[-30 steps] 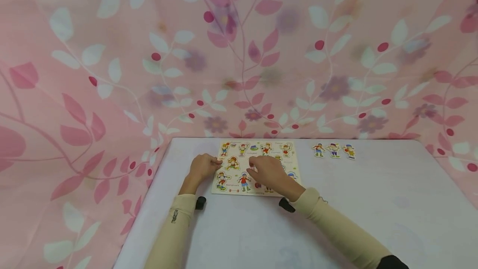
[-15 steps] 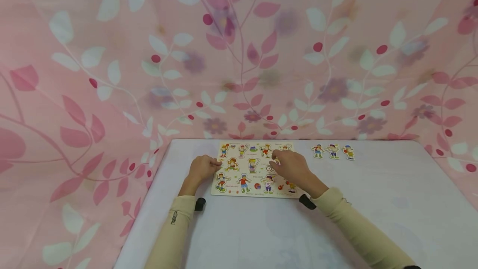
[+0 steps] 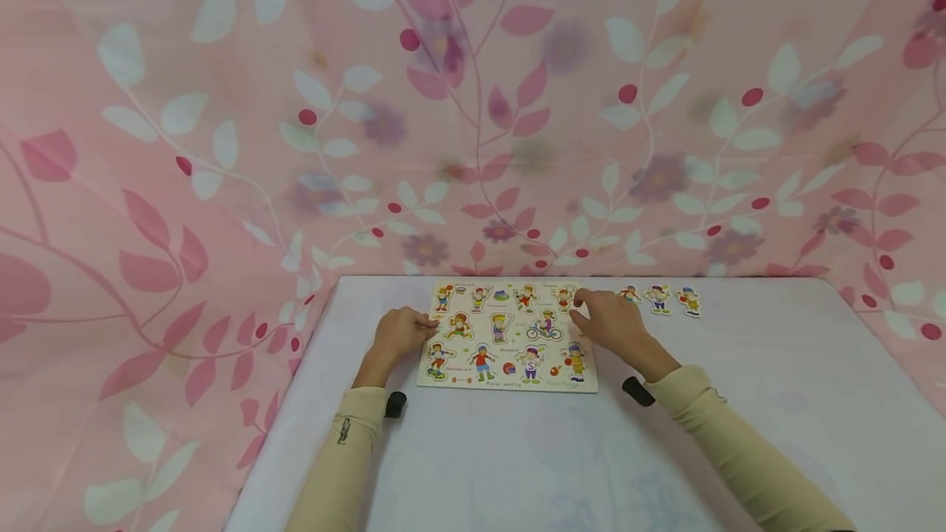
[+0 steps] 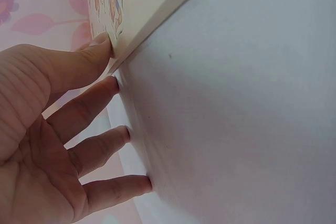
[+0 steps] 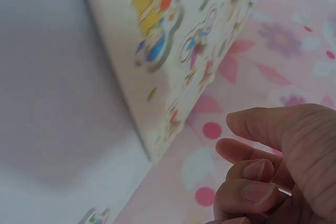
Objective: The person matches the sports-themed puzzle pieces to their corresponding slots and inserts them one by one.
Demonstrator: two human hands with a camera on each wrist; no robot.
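A pale puzzle board [image 3: 476, 337] lies on the table, with cartoon sports figures across it, among them a cyclist piece [image 3: 544, 327] and a golfer-like piece [image 3: 501, 327]. My left hand [image 3: 401, 331] pinches the board's left edge, thumb [image 4: 97, 56] on top and index finger right at the edge. Its other fingertips rest on the tabletop. My right hand [image 3: 617, 323] is by the board's upper right edge and holds nothing. In the right wrist view its thumb and index finger stand apart, the other fingers [image 5: 252, 192] loosely curled.
Loose figure pieces lie to the right of the board: one in a purple cap [image 3: 659, 300], one with a blue cap [image 3: 689, 302], and one partly behind my right hand [image 3: 630, 295]. Pink floral cloth [image 3: 473, 146] rises behind the white table [image 3: 502, 466].
My right hand has moved right across the board, from its middle to past its right edge, uncovering the cyclist and the lower right figures. The left hand stays at the left edge.
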